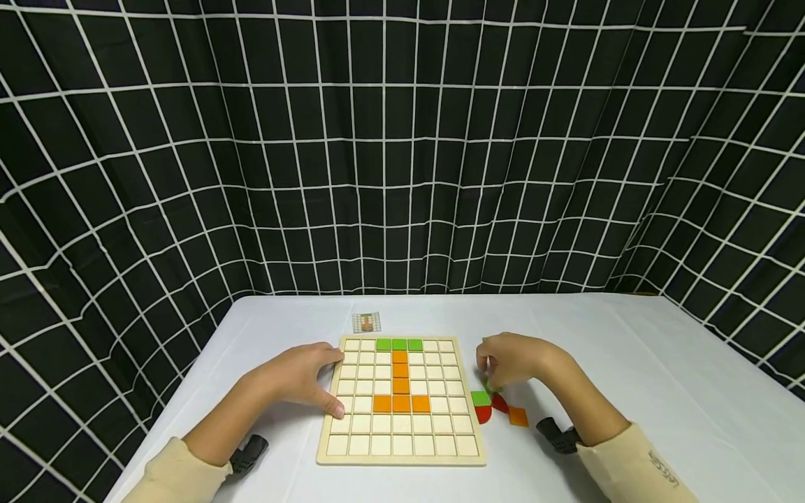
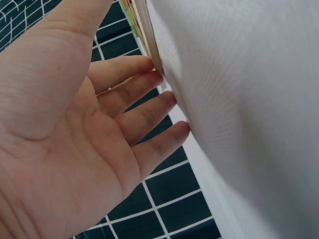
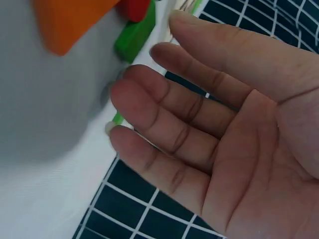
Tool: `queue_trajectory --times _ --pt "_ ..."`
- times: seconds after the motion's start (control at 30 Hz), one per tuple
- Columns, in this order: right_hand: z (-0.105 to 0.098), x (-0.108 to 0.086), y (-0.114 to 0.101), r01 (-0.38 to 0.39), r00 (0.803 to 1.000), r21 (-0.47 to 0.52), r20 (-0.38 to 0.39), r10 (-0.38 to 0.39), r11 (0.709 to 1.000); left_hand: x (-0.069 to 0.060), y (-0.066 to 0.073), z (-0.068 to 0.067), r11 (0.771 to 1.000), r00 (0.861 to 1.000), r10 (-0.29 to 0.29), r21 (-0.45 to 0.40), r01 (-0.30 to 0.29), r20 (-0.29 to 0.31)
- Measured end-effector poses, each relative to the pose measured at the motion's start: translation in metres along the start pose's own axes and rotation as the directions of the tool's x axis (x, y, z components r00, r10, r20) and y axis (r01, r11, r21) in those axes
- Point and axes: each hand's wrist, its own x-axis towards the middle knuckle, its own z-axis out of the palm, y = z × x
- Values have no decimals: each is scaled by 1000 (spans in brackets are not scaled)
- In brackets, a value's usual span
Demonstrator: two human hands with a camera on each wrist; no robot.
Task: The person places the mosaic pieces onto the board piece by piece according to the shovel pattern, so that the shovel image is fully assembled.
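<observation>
A pale wooden grid board [image 1: 402, 460] holds three green tiles [image 1: 399, 345] in its far row and an upside-down T of orange tiles [image 1: 400, 385] below them. My left hand [image 1: 295, 374] touches the board's left edge with thumb and fingertips; in the left wrist view its fingers [image 2: 149, 112] are extended. Right of the board, my right hand [image 1: 518, 360] hovers low with loosely bent fingers over loose pieces: green [image 1: 481, 398], red [image 1: 483, 414] and orange [image 1: 518, 417]. The right wrist view shows nothing held between thumb and fingers, with an orange piece [image 3: 75, 20] nearby.
A small card [image 1: 367, 322] with a printed grid pattern lies beyond the board's far left corner. White cloth [image 1: 629, 363] covers the table, and black curtains with white grid lines [image 1: 402, 154] stand behind and at both sides.
</observation>
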Motion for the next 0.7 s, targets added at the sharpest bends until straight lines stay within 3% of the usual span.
queue_trajectory --times 0.17,0.7 --pt "3 2 5 -46 999 9 28 45 999 -1 2 -1 1000 1000 -8 -7 8 -1" --pt "4 2 6 -45 997 21 57 44 999 0 0 1 1000 1000 -7 0 7 -1"
